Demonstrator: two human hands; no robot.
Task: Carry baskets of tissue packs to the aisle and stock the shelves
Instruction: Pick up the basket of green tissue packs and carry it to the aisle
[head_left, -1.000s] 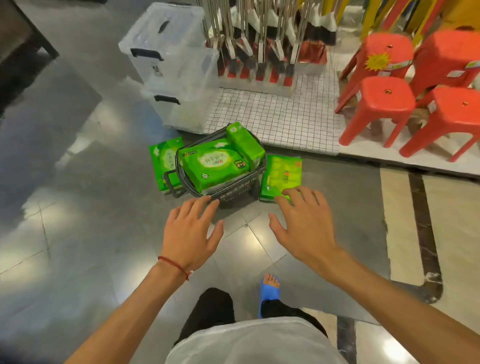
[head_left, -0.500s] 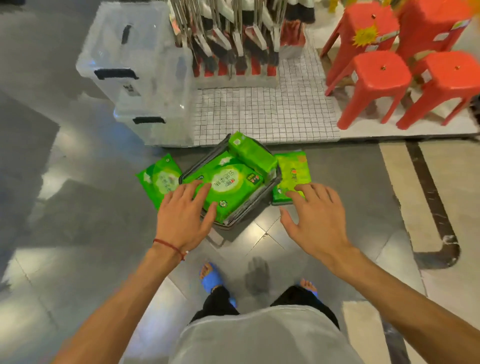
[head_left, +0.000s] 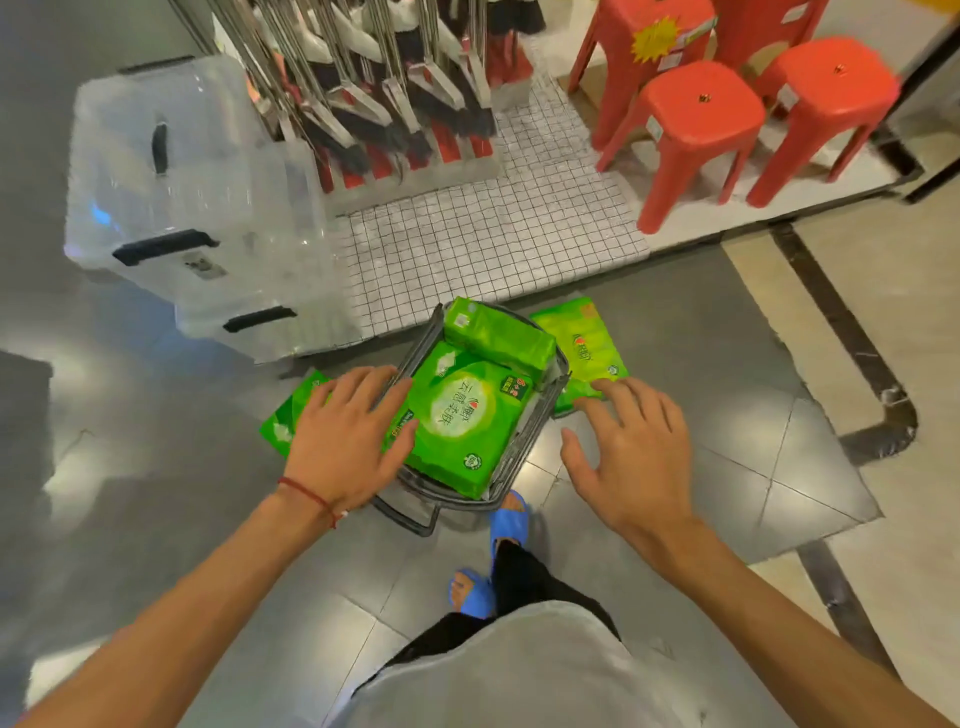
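Observation:
A dark wire basket (head_left: 511, 457) stands on the grey floor and holds a big green tissue pack (head_left: 462, 421) with a smaller green pack (head_left: 498, 338) lying across its far end. Another green pack (head_left: 283, 421) lies on the floor left of the basket, and one more (head_left: 587, 348) lies to its right. My left hand (head_left: 348, 431) hovers with spread fingers over the basket's left rim and the left pack. My right hand (head_left: 634, 452) is spread too, its fingertips over the near edge of the right pack. Neither hand grips anything.
Stacked clear plastic storage bins (head_left: 192, 218) stand at the back left. A rack of brooms and dustpans (head_left: 384, 98) sits on a checked platform (head_left: 493, 239). Red plastic stools (head_left: 701, 119) stand at the back right. My feet in blue slippers (head_left: 509, 530) are just behind the basket.
I have stepped closer and leaned over the basket. Both hands have moved forward and down, the left one over the basket's left rim, the right one staying by the right-hand pack.

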